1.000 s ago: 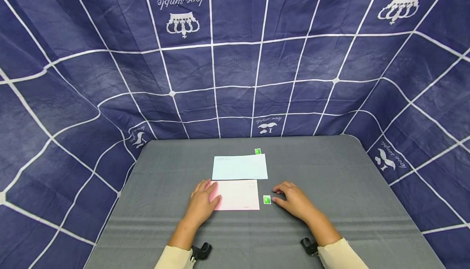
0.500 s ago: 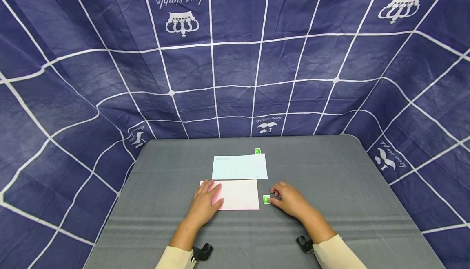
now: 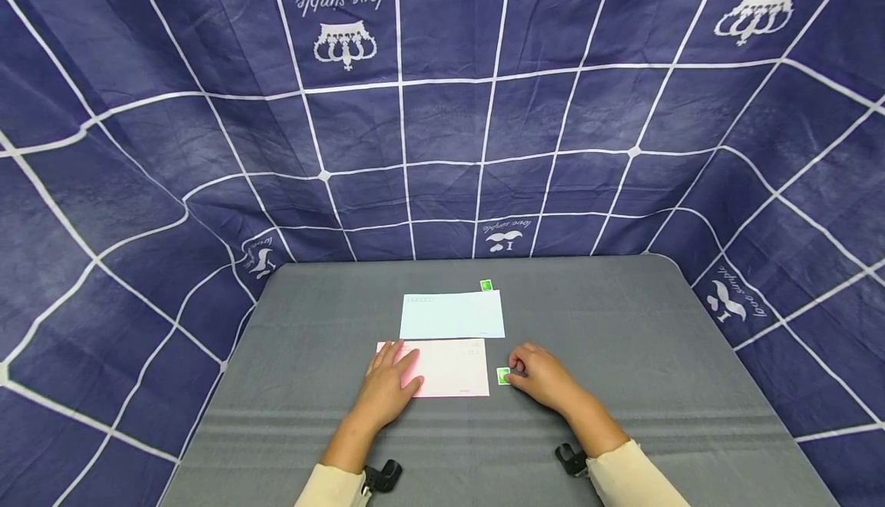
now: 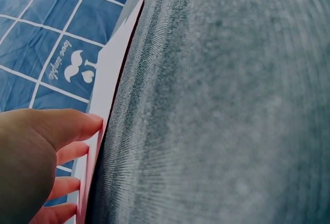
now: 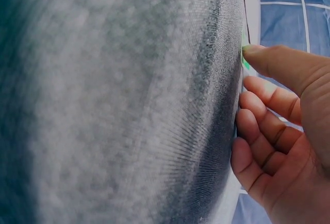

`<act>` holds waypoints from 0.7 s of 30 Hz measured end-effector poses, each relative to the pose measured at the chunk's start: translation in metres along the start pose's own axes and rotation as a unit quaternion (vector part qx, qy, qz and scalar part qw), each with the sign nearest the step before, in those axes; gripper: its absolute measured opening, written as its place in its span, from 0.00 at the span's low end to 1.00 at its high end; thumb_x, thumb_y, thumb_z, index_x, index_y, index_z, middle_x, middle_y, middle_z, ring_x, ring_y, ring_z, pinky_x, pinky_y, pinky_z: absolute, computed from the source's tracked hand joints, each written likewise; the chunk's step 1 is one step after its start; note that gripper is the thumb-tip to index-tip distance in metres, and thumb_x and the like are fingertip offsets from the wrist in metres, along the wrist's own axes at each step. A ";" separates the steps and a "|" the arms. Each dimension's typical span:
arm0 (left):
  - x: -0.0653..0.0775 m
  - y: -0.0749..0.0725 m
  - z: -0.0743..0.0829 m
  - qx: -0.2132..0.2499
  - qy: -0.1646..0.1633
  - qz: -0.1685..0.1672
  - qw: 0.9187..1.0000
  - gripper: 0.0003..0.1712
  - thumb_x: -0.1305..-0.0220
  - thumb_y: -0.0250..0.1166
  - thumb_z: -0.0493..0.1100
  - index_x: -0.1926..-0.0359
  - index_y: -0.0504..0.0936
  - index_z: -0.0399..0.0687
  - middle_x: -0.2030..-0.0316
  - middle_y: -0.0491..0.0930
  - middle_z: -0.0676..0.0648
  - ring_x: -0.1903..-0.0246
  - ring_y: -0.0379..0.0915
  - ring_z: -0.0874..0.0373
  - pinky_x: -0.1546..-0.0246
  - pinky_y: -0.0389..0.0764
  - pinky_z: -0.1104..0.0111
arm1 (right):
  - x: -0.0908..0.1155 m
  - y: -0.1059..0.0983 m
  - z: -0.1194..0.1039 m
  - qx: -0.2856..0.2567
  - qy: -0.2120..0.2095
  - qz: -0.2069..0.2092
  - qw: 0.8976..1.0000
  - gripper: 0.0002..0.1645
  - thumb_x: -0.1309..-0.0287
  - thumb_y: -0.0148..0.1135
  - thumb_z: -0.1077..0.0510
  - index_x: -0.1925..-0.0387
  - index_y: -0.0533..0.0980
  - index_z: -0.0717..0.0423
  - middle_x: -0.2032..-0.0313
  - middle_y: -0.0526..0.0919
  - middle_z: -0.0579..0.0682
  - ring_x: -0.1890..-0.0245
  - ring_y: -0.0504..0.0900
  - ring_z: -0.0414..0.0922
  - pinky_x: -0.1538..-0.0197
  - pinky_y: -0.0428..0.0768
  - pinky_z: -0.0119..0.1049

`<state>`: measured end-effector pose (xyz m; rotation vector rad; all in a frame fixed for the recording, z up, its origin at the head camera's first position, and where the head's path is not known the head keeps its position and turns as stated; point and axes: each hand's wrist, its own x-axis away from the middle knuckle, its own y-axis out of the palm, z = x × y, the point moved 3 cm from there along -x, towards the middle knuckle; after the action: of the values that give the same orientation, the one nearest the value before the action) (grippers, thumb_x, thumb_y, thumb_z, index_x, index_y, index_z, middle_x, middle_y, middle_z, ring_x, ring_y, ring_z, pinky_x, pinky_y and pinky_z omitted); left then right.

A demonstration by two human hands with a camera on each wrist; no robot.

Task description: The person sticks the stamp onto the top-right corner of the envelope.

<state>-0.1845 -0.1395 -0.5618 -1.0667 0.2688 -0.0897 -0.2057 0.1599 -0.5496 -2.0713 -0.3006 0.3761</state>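
Note:
My left hand (image 3: 382,386) rests on the left part of a pale pink envelope (image 3: 449,369), fingers spread and thumb toward its lower edge. In the left wrist view its fingertips (image 4: 92,123) touch the envelope's surface. To the right of the envelope a small green stamp with a white border (image 3: 503,376) lies flat on the table. My right hand (image 3: 546,380) is beside it, thumb tip touching the stamp's right edge. Its other fingers (image 5: 258,126) are bent loosely, apart from the thumb. In the right wrist view the thumb and hand hide most of the stamp (image 5: 246,65).
A pale blue envelope (image 3: 452,316) lies just beyond the pink one. Behind its upper right corner is a second green stamp (image 3: 486,285). Grey cloth covers the table (image 3: 588,299); blue gridded curtains (image 3: 442,123) enclose the back and sides.
My right hand has moved slightly left, so its thumb reaches the near stamp. My left hand has slid a little right on the pink envelope, uncovering its left corner.

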 end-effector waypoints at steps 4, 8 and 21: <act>0.000 -0.001 0.000 -0.002 0.004 -0.001 1.000 0.29 0.39 0.65 0.51 0.38 0.76 0.48 0.33 0.68 0.37 0.29 0.56 0.38 0.29 0.55 0.43 | 0.000 0.000 0.000 -0.006 0.001 -0.002 1.000 0.13 0.52 0.73 0.54 0.74 0.73 0.47 0.75 0.70 0.39 0.73 0.66 0.33 0.67 0.66 0.27; 0.001 -0.001 0.000 -0.001 0.002 -0.004 1.000 0.30 0.39 0.64 0.52 0.37 0.76 0.48 0.32 0.67 0.38 0.29 0.55 0.38 0.29 0.55 0.44 | -0.001 0.000 0.001 -0.012 -0.001 0.000 1.000 0.12 0.52 0.73 0.55 0.74 0.74 0.48 0.76 0.70 0.39 0.74 0.66 0.33 0.68 0.66 0.26; 0.001 0.000 0.000 0.003 0.001 -0.002 1.000 0.30 0.39 0.64 0.52 0.37 0.75 0.48 0.32 0.67 0.38 0.28 0.55 0.39 0.28 0.54 0.44 | -0.003 0.000 0.001 -0.034 -0.023 0.022 0.999 0.12 0.52 0.71 0.60 0.79 0.74 0.47 0.78 0.72 0.39 0.77 0.66 0.30 0.71 0.67 0.24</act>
<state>-0.1833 -0.1400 -0.5619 -1.0609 0.2688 -0.0947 -0.2084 0.1598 -0.5495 -2.1418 -0.2992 0.4460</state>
